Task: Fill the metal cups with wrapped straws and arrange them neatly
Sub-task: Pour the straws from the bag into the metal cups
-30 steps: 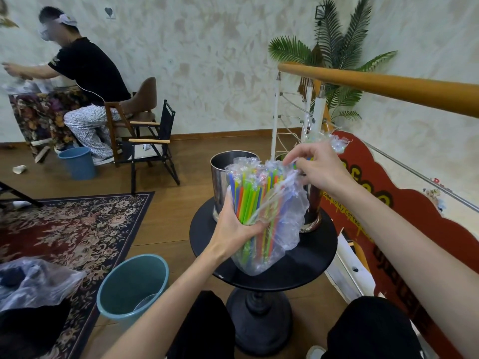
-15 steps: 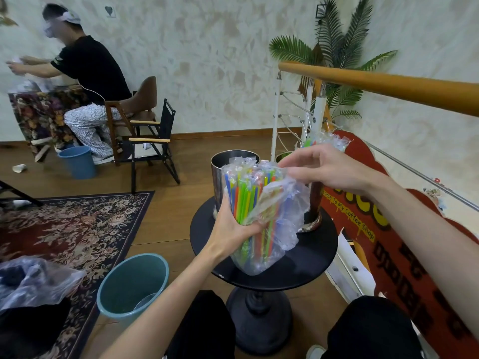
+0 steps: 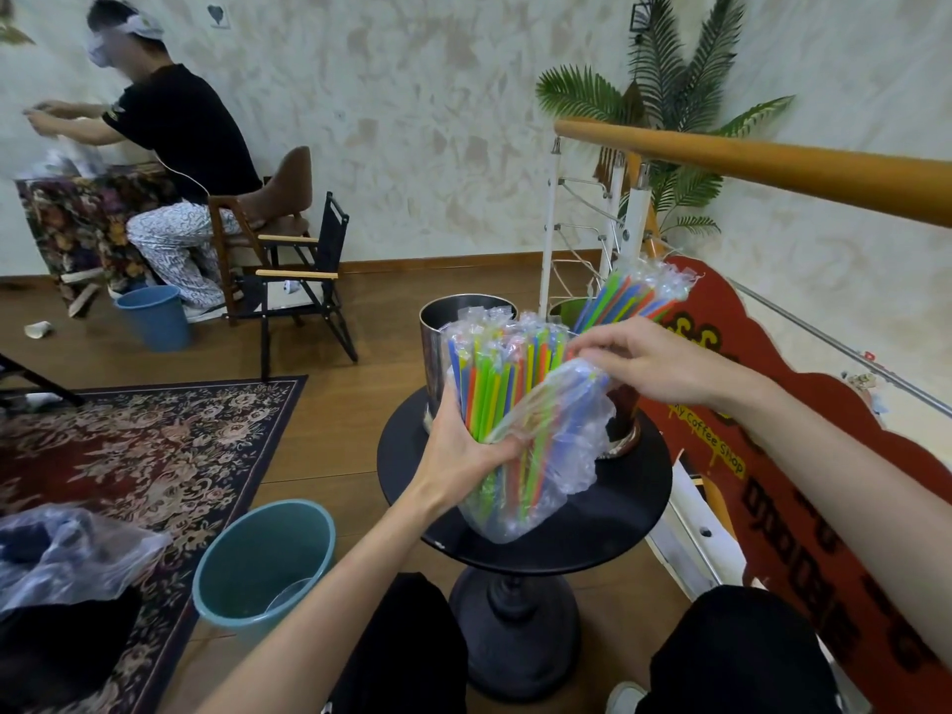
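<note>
Far left, a crumpled clear plastic bag (image 3: 67, 553) lies at the edge of a patterned rug (image 3: 149, 445), with a teal bin (image 3: 262, 564) on the floor just beside it. The left hand (image 3: 466, 456) holds the bag of wrapped straws (image 3: 515, 430) upright above the round black surface (image 3: 618, 512), fingers curled round its lower half (thumb side toward the camera). The coloured straws stand above the bag's rolled-down mouth. Behind the bag, an empty metal cup (image 3: 438, 327) stands on the surface. The right hand (image 3: 654, 363) reaches in from the right, its fingers (image 3: 592, 347) bent at the tops of the bundle; whether they pinch a straw cannot be told. A second metal cup (image 3: 626, 422) stands behind that hand, largely hidden, with a tilted cluster of wrapped straws (image 3: 633, 296) rising out of it. Further right run a wooden handrail (image 3: 772, 162) and a red sign board (image 3: 772, 456).
</note>
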Motion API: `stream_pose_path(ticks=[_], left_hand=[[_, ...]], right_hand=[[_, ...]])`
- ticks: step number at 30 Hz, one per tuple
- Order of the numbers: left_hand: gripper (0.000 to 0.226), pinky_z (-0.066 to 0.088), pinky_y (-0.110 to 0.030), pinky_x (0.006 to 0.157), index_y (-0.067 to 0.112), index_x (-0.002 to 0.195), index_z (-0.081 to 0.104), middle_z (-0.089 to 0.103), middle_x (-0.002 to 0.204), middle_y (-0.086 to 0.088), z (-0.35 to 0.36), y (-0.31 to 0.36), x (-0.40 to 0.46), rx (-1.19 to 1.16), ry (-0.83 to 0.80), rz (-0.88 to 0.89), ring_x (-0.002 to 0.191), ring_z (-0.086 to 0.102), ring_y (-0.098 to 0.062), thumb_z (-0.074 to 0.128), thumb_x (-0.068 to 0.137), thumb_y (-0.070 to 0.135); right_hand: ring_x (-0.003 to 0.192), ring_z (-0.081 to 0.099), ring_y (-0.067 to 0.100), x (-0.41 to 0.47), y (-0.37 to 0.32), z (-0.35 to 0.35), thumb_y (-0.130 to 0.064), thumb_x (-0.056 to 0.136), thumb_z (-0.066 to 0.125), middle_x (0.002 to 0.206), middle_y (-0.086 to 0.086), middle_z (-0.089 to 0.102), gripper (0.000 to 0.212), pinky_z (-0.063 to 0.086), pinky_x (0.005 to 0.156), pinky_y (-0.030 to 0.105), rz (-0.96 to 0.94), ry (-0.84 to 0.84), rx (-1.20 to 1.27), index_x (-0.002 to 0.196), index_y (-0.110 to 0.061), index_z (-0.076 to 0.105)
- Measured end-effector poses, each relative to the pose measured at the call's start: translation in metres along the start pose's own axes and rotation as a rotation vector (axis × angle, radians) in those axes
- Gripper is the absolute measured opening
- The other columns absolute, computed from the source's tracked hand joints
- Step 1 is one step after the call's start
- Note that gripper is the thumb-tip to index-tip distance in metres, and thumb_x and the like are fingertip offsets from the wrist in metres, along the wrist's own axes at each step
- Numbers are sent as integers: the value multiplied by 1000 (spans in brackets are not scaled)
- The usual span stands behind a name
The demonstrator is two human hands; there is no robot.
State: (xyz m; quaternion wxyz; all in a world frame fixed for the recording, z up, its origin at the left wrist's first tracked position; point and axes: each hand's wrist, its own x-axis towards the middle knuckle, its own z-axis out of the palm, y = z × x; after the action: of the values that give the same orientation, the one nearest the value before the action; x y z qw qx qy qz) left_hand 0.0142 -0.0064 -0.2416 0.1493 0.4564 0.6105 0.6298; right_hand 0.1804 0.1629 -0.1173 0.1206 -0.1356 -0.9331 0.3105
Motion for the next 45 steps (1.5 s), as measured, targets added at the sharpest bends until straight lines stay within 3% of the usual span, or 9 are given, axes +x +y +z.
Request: stream_pose_path(ticks=[6,9,14,21,25,32,38,42,45], left_hand=[[90,49,-10,90,21,147,37,65,125,20,-3,0,-1,-8,9,-9,118,63,-1,91,75,15],[91,49,-10,89,19,147,37,65,125,20,-3,-1,-1,-5,9,-10,118,63,-1,91,74,15],[91,50,-10,88,20,146,37,65,122,22,-2,-1,0,1,-2,-18,116,63,0,92,73,15],[96,50,-12,93,19,148,36,64,126,19,-2,1,-1,-6,1,-21,119,62,-1,93,71,18],[99,51,-23,101,19,149,34,63,132,9,0,2,-1,-5,-10,-14,122,62,-7,93,69,21],[95,52,-20,98,21,146,37,64,129,9,1,-1,0,14,-11,-24,119,63,-7,93,70,12],[96,52,-27,102,19,147,35,64,130,6,0,0,1,14,-17,-20,121,63,-8,93,71,13],[91,52,-30,103,21,145,37,65,129,8,-1,-1,1,23,-16,-19,121,63,-9,91,72,9],[91,51,-31,104,21,145,37,64,131,7,0,0,2,28,-18,-9,122,62,-10,91,73,8]], right_hand=[[105,68,6,-19,5,-10,-41,92,63,116,-7,69,35,56,88,24,-114,150,204,124,-27,68],[93,72,5,-28,11,-10,-28,79,78,99,-11,75,28,56,82,20,-133,103,211,107,-27,75],[70,75,20,-28,16,4,1,79,82,78,7,74,22,60,68,27,-192,301,332,92,-14,74],[69,67,22,-31,26,53,12,79,76,90,-1,66,63,56,68,26,-68,391,517,119,-30,52],[69,65,20,-31,30,71,11,77,75,86,6,65,52,52,64,26,-1,432,479,106,-20,45],[67,60,2,-33,33,82,4,73,79,80,-9,66,39,43,61,11,-3,399,123,84,-22,52],[74,65,18,-31,30,66,10,74,68,81,-4,68,37,54,66,31,-10,417,154,78,-26,68],[83,61,25,-31,21,49,-18,82,63,87,1,63,6,51,75,40,-93,564,348,88,-18,61],[78,59,30,-31,15,41,-41,82,77,90,1,66,30,51,69,39,-149,477,357,96,-23,56]])
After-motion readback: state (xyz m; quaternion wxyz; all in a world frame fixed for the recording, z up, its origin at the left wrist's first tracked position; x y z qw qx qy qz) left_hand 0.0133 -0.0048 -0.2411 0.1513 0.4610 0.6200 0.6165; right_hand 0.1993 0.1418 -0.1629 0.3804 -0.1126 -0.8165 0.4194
